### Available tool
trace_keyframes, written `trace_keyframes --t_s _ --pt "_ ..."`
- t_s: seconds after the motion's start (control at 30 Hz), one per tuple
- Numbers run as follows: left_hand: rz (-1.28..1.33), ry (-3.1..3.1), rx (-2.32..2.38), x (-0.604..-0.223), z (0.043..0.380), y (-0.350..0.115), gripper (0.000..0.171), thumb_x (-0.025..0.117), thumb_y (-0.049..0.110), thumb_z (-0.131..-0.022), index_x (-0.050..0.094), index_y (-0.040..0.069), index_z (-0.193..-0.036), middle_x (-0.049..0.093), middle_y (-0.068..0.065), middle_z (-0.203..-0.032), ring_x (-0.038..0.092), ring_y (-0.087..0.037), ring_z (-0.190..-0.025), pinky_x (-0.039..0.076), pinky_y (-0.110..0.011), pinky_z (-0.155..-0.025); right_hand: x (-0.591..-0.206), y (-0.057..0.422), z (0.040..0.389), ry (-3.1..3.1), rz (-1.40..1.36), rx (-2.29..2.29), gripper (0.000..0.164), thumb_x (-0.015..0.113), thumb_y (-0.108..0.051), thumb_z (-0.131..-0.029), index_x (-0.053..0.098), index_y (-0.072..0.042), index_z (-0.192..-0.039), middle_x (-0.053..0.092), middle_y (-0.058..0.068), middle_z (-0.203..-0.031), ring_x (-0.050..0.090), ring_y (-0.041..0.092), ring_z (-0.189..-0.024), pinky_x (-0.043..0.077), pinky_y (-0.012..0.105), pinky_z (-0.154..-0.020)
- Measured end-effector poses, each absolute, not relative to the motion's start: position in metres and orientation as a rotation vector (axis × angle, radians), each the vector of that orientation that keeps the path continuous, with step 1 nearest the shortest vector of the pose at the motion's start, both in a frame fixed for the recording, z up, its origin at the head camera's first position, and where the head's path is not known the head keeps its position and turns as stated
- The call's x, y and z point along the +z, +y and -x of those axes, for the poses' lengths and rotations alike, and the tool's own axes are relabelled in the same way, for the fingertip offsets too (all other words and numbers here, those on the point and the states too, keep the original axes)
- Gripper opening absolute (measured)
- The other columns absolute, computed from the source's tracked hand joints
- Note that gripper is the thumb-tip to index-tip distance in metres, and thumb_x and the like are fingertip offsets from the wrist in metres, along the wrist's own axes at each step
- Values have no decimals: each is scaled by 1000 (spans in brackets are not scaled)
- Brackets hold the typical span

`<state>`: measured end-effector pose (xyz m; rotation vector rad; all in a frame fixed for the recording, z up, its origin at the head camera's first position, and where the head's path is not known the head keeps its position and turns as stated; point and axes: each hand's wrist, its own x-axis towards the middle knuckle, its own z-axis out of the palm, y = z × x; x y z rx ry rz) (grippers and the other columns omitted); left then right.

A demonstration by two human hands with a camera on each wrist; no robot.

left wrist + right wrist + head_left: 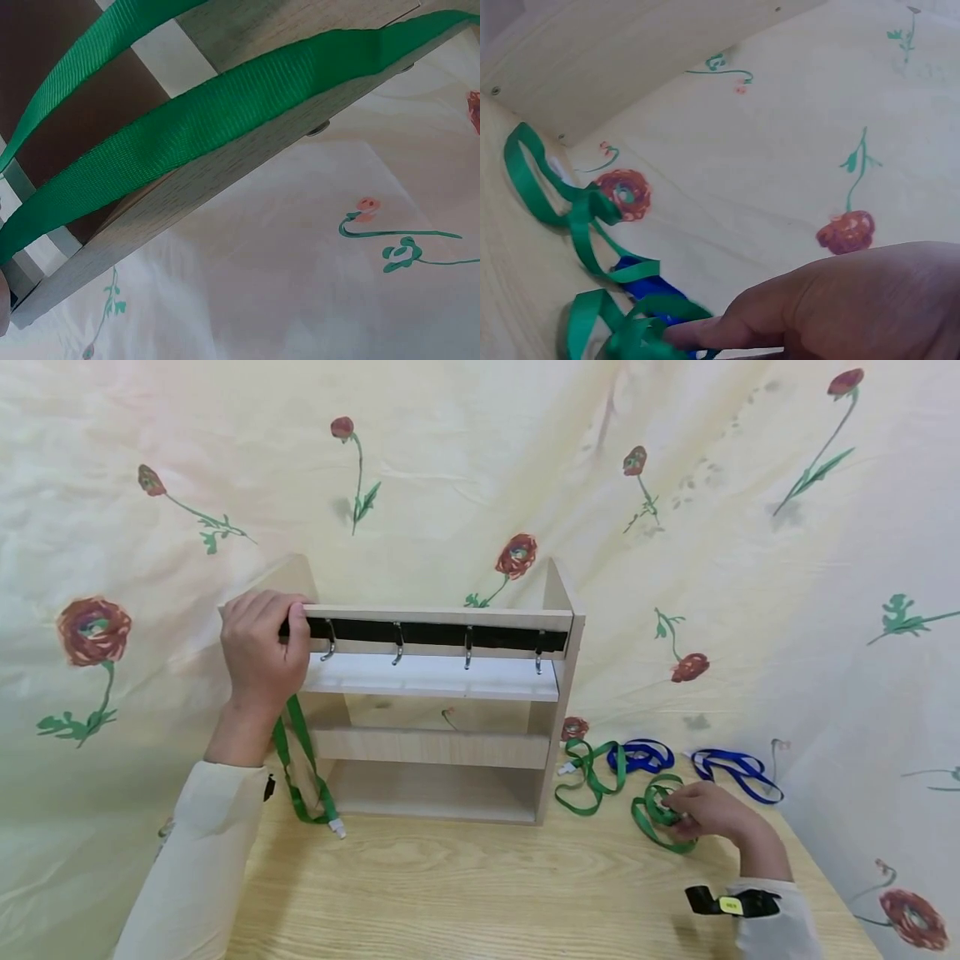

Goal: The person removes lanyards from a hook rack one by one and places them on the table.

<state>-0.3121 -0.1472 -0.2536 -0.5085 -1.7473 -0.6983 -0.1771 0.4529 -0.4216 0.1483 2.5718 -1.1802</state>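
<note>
My left hand (262,639) grips the top left corner of a small wooden rack (427,750), thumb in front of its upper rail. Several metal hooks (468,647) line a black strip on that rail. Below the hand hangs a green lanyard (303,760), its white clip (337,828) low by the rack's base; its upper end is hidden by the hand. The left wrist view shows its green straps (195,124) close up. At the right, my right hand (712,814) pinches a coiled green lanyard (652,814) on the table; its fingertips are partly hidden.
Another green lanyard (588,781) lies beside the rack's right side. Two blue lanyards, a near one (641,756) and a farther one (738,772), lie toward the table's back right. Flowered cloth (450,485) covers the wall behind the wooden table (465,893).
</note>
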Motion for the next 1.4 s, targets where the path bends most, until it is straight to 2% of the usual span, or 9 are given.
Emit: trace_keyframes --t_s 0.1,0.17,0.23,0.33,0.43,0.67,0.83,1.13,1.4 --pt "510 -1740 -699 -253 312 -147 44 49 30 -102 78 -2 -93 77 -22 -89 67 -42 -91 45 -56 -93 -418 454 175 2580 -154 -1140 44 44 -14 -111 57 21 -135 74 29 -111 79 24 -85 64 41 -80" --pt "513 -1736 -699 -253 312 -146 44 49 30 -102 78 -2 -93 77 -22 -89 68 -42 -91 45 -56 -93 -416 454 173 2575 -176 -1153 45 44 -15 -111 56 21 -135 70 36 -122 80 29 -88 65 44 -81" --pt "516 -1730 -701 -253 312 -146 44 49 29 -102 78 -2 -92 77 -22 -89 68 -42 -91 45 -56 -93 -413 453 172 2590 -178 -1147 46 44 -16 -111 54 22 -136 64 40 -131 79 32 -92 65 46 -82" --pt "521 -1722 -705 -253 313 -146 44 49 29 -102 78 -2 -92 77 -22 -89 68 -43 -91 45 -56 -92 -408 451 169 2643 -179 -1117 46 44 -16 -111 55 20 -137 60 42 -136 78 35 -96 66 46 -81" --pt "522 -1718 -706 -254 313 -146 45 49 30 -102 78 -2 -92 77 -22 -88 68 -43 -91 45 -56 -91 -400 449 167 2694 -161 -1103 43 42 -14 -111 58 17 -136 61 41 -135 77 32 -94 65 44 -78" --pt "525 -1720 -705 -253 312 -146 44 49 29 -102 78 -3 -93 78 -22 -90 68 -43 -91 45 -56 -92 -387 441 163 2785 -100 -1148 41 39 -13 -111 58 12 -137 70 27 -122 74 23 -91 63 39 -73" --pt "529 -1719 -707 -253 311 -146 44 49 28 -102 78 -2 -92 77 -22 -89 68 -43 -91 45 -56 -91 -380 430 160 2829 -44 -1161 40 39 -15 -113 59 10 -137 71 21 -120 73 17 -90 62 33 -70" --pt "540 -1722 -715 -253 311 -146 42 50 28 -102 79 -2 -93 78 -22 -90 69 -42 -91 45 -56 -92 -368 413 152 2884 21 -1234 41 44 -22 -113 61 7 -137 73 15 -116 71 4 -85 61 31 -69" --pt "545 -1739 -689 -253 312 -149 46 46 30 -104 77 -3 -95 77 -23 -91 67 -43 -93 45 -57 -93 -357 392 150 2940 108 -1280 35 46 -19 -113 65 5 -132 74 16 -111 72 4 -83 61 29 -71"
